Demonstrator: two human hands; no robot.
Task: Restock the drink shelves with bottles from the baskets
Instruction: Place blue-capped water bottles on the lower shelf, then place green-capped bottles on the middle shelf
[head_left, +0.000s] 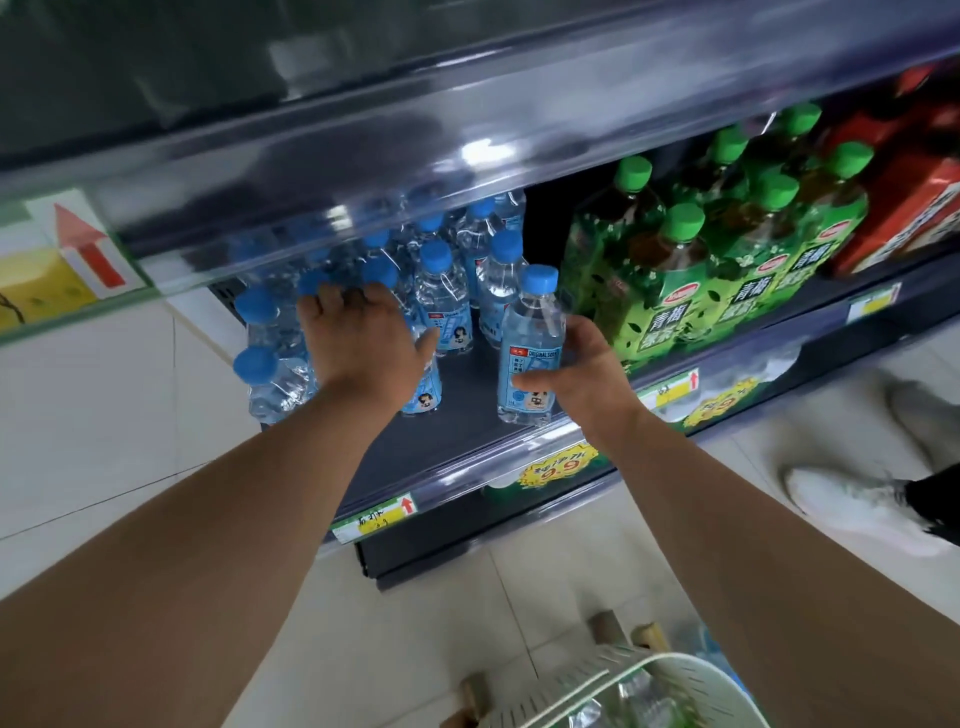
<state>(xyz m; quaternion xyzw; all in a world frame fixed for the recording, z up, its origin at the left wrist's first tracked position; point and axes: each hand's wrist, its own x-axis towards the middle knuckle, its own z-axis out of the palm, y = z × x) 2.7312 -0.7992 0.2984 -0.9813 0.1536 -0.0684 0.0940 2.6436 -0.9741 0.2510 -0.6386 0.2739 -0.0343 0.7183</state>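
Observation:
On the dark shelf (462, 400) stand several clear soda-water bottles with blue caps. My right hand (582, 379) grips one such bottle (532, 338) upright near the shelf's front edge. My left hand (358, 338) reaches in over another blue-capped bottle (428, 387), fingers curved around its upper part, which the hand hides. More blue-capped bottles (441, 280) fill the rows behind, some under the clear shelf lip. At the bottom a pale green basket (670, 675) holds more bottles.
Green-capped tea bottles (675, 270) stand to the right of the water, with red cartons (904, 197) beyond them. A clear upper shelf edge (415, 171) overhangs the bottles. Another person's white shoe (852, 509) is on the tiled floor at right.

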